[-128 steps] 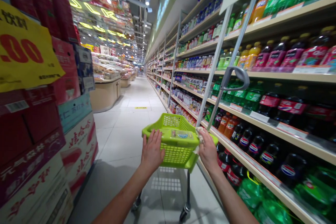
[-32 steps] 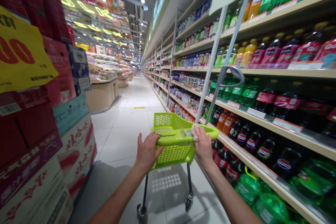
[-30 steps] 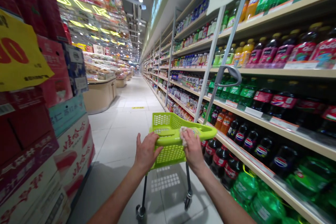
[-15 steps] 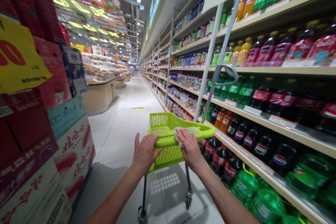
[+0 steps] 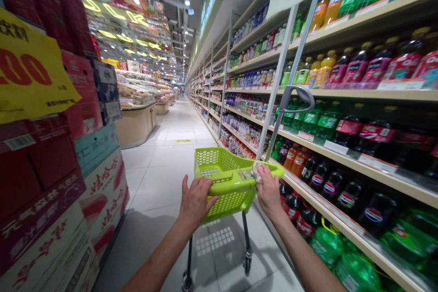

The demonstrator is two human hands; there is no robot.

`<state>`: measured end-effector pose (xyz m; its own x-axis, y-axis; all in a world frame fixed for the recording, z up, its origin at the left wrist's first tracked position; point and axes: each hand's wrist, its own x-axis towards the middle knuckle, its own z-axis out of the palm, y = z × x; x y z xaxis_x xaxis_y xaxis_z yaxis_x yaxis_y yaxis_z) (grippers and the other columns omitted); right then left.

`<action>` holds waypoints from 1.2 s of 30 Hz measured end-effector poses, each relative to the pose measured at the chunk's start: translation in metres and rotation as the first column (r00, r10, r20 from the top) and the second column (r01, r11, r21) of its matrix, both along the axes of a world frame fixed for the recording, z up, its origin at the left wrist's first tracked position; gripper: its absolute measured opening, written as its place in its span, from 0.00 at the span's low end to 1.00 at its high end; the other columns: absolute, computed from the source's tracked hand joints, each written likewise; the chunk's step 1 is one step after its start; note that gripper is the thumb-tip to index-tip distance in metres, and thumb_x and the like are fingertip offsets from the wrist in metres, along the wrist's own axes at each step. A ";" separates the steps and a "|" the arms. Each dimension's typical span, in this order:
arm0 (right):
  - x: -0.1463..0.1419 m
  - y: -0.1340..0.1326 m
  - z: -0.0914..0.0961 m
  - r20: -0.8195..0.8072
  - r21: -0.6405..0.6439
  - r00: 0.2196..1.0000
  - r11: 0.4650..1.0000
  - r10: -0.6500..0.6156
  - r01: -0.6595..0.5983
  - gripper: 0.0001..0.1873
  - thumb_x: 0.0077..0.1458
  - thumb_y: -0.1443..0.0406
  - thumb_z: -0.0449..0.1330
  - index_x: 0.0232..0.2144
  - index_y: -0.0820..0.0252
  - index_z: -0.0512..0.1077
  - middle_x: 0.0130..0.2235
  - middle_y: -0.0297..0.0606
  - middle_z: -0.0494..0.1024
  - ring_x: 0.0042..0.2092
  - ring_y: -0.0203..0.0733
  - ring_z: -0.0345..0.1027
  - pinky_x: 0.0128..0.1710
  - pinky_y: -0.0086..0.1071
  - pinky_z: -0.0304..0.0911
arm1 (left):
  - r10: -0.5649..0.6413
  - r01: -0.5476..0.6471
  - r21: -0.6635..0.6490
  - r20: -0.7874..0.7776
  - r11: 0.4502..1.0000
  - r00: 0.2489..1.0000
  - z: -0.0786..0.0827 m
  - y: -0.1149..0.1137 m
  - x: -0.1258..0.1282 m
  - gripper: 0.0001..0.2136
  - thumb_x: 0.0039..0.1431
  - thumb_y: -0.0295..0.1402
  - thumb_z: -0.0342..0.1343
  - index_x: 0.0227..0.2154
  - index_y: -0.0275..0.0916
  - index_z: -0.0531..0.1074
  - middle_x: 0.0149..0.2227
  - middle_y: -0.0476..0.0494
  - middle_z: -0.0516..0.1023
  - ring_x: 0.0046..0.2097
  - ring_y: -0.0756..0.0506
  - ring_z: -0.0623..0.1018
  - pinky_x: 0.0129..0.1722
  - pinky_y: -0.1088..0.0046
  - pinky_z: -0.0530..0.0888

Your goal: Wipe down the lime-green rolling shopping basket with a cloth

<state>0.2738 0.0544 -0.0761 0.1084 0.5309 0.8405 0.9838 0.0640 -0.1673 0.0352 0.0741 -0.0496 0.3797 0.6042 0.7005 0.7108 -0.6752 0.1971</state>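
Note:
A lime-green shopping cart on dark legs with casters stands in front of me, its perforated basket facing up the aisle. My left hand is curled over the left end of the cart's handle. Under the fingers of my right hand a crumpled whitish cloth is pressed against the right part of the handle. A small label shows on the handle just left of the cloth.
Shelves of soda bottles run along the right, with a ladder leaning there and its grey hooked handle jutting out. Stacked drink cartons and a yellow price sign flank the left. Tiled floor stretches ahead past a display counter.
My right hand has slid the cloth rightward along the handle, uncovering more of the label. My left hand keeps its hold on the left end. The whole view has shifted slightly.

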 end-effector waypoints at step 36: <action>-0.015 -0.039 -0.010 -0.063 0.143 0.985 0.979 0.158 -0.148 0.19 0.55 0.67 0.45 0.49 0.58 0.62 0.51 0.46 0.67 0.55 0.44 0.57 0.54 0.49 0.49 | -0.157 0.152 -0.413 0.021 0.898 0.987 -0.029 0.014 0.030 0.25 0.53 0.43 0.50 0.52 0.39 0.56 0.57 0.39 0.60 0.59 0.41 0.57 0.56 0.47 0.49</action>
